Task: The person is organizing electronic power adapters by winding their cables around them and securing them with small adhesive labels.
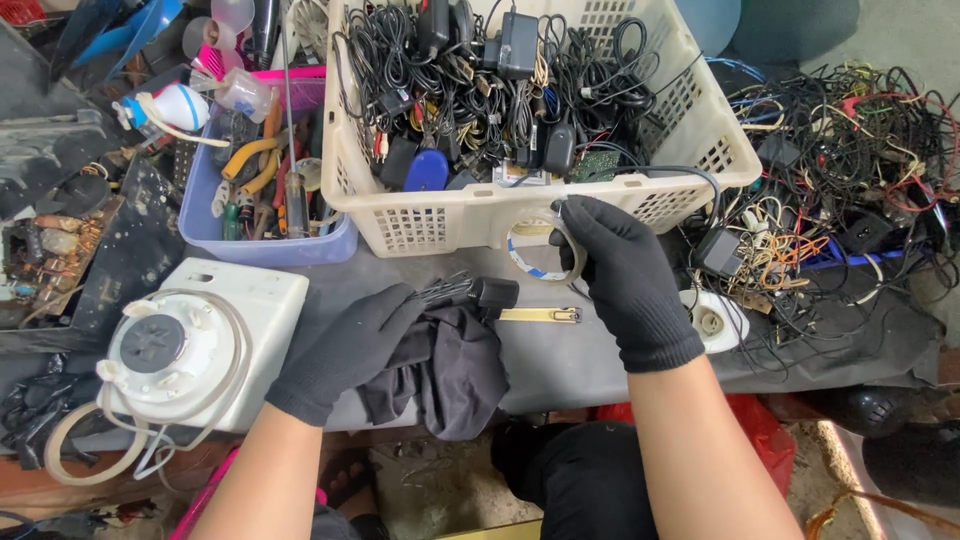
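Your gloved hands work a narrow strip of grey bench (590,365), hemmed by the cream cable basket (450,215) ahead, white appliance base (215,340) left and tangled wires (840,170) right.

Cream cable basket (690,130), purple tool bin (270,245)

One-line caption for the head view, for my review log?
Gloved left hand rests on a black cloth; gloved right hand holds a roll of tape before a cable-filled basket.
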